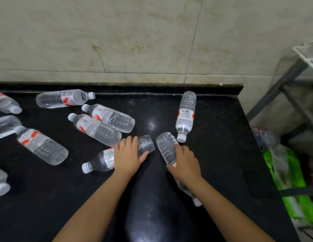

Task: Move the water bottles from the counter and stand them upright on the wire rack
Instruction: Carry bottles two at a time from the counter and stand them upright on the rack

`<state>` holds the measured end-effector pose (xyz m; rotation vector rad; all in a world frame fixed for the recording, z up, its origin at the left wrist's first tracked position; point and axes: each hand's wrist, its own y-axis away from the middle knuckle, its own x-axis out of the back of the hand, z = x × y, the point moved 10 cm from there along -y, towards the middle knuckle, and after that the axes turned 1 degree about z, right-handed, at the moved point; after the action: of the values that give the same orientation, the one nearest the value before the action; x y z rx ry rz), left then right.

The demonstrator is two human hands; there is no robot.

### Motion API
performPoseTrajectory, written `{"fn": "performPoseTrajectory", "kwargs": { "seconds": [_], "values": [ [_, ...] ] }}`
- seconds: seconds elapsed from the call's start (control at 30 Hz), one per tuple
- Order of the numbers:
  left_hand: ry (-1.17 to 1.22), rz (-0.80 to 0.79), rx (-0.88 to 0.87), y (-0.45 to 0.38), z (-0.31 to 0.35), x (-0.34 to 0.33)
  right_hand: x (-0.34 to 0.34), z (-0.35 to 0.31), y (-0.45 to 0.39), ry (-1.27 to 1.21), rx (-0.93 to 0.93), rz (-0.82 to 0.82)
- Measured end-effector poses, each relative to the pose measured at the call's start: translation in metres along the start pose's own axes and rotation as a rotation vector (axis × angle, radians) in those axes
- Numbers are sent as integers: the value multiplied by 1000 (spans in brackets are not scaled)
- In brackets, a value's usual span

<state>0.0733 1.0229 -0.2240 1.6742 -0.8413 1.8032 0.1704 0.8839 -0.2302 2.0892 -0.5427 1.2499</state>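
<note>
Your left hand (128, 155) lies across a bottle on its side (117, 155), fingers curled over the far side and thumb spread toward the base; its white cap points to 8 o'clock. Your right hand (184, 162) grips a second lying bottle (167, 148), fingers wrapped over it, its base toward 11 o'clock and its cap back under your forearm near 5 o'clock. The two bases lie close with a narrow strip of black counter (216, 137) between them.

At 1 o'clock from your right hand, a third bottle (186, 113) lies lengthwise, its cap just beside the base of the bottle you hold. At 10 o'clock from your left hand a pair of bottles (103, 124) lie side by side, the nearer one's base almost touching your fingers. More bottles (42, 145) lie scattered at 9 o'clock out to the left frame edge.

The counter's right edge runs from 2 to 5 o'clock, with bare surface between it and your right hand. Beyond that edge the wire rack (307, 53) shows at 2 o'clock, only its corner and metal legs in view. Below it, something green (292, 173), blurred, lies off the counter.
</note>
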Motion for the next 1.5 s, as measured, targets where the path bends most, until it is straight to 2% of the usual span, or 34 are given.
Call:
{"fn": "performPoseTrajectory", "kwargs": {
  "seconds": [0.1, 0.23, 0.3, 0.33, 0.4, 0.5, 0.63, 0.7, 0.73, 0.77, 0.8, 0.87, 0.93, 1.0, 1.23, 1.4, 1.5],
  "values": [
    [-64, 5, -171, 13, 5, -6, -5, 0, 10, 54, 19, -44],
    [-54, -118, -274, 11, 2, -5, -9, 4, 31, 93, -35, -86],
    [30, -224, -326, 9, 1, -4, -13, 1, 42, 137, -30, -126],
    [54, -224, -411, 14, 3, -2, -17, -2, 48, 170, -11, -143],
    [73, -185, -634, 36, 7, 6, -23, -11, 60, 247, 68, -166],
    [202, -189, -861, 77, -3, 11, -34, -26, 81, 437, 257, -217],
    [206, -500, -1035, 128, -19, 9, -51, -35, 106, 481, 444, -309],
    [131, -714, -949, 141, -28, 0, -51, -37, 110, 403, 429, -310],
    [178, -787, -858, 143, -31, -2, -48, -38, 109, 316, 390, -271],
    [291, -760, -760, 140, -30, 2, -40, -40, 106, 218, 331, -184],
    [399, -613, -648, 129, -32, 10, -31, -38, 101, 140, 245, -51],
    [327, -328, -350, 110, -50, 19, -16, -25, 97, 97, -26, 217],
    [209, -260, -90, 109, -60, 15, -19, -8, 100, 8, -338, 272],
    [263, -291, 64, 112, -55, 10, -29, 0, 100, -132, -529, 242],
    [372, -229, 255, 105, -55, 0, -36, 8, 90, -127, -692, 225],
    [483, -207, 344, 107, -74, -4, -37, 10, 93, -160, -708, 196],
    [507, -213, 306, 107, -77, -6, -38, 4, 96, -98, -655, 169]
  ]
}}
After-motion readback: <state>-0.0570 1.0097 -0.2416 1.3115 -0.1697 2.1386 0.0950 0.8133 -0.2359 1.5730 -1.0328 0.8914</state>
